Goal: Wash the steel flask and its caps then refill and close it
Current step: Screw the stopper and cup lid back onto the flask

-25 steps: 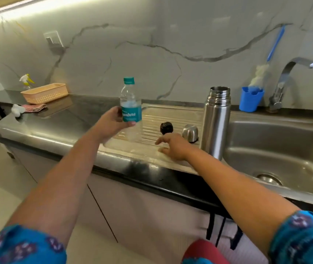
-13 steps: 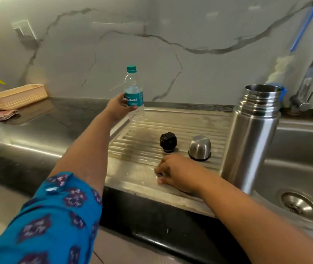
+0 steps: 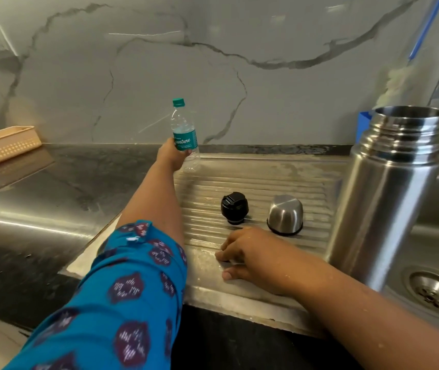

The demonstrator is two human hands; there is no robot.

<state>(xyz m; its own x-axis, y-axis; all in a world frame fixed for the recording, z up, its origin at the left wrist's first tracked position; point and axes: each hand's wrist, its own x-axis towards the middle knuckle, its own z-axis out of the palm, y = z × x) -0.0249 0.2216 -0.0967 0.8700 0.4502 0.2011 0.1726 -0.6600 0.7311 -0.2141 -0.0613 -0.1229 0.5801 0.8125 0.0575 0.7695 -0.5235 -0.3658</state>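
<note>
head view: left hand grips the capped water bottle, right hand rests loosely curled and empty on the drainboard; looks like the refill step, next uncap and pour into the open steel flask.

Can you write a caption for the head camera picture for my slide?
Left hand holds a capped water bottle beside the open steel flask and its two caps.

Single head-worn wide-angle view, looking forward and down from above counter front edge. Faces marble wall. Close range: right hand near lens, left hand farther, stretched toward wall. Edges bend.
</note>
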